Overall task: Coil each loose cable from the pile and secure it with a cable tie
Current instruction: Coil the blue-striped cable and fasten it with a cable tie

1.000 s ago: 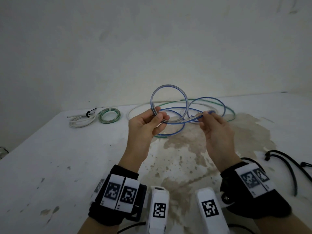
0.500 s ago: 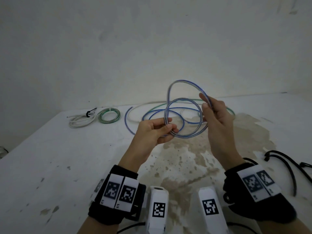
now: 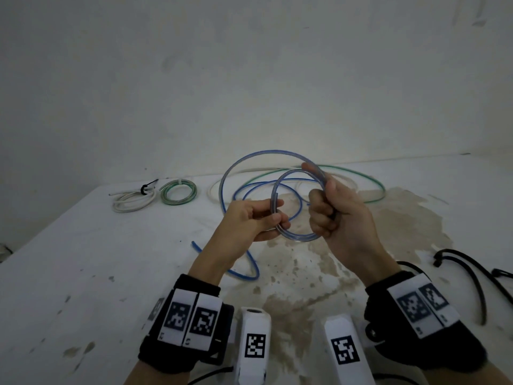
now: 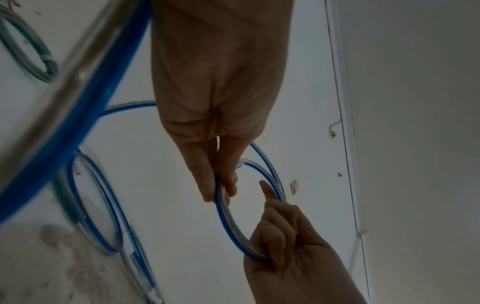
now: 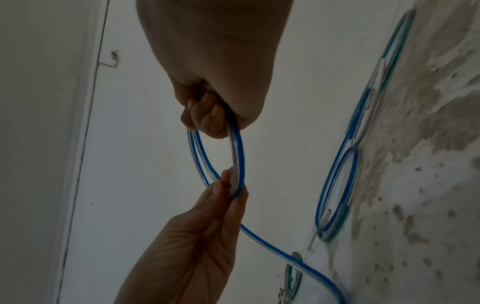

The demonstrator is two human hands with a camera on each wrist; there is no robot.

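2 bundles already lie finished at the far left of the table [image 3: 69, 259]: a white coil [image 3: 130, 202] cinched with a black tie [image 3: 144, 188], and just right of it a green coil [image 3: 179, 193] with a pale band across its top. The blue cable [image 3: 298, 237] is the one being worked on, held up over the stained middle of the table. The left hand [image 3: 249, 222] pinches the small loops between thumb and fingertips on their left side, and the right hand [image 3: 337, 215] is fisted round the same loops on their right. By my reckoning about 2 small turns are gathered, with a wider loop arching behind and a long tail trailing down to the near table, so this cable is roughly half coiled and has no tie yet. A loose green cable [image 3: 358, 176] and a whitish one wait at the far side. Black ties [image 3: 472, 276] lie at the near right, partly cut off by the frame edge. I cannot count the turns surely, since the right fingers hide where the loops cross, and both wrist views are dim.
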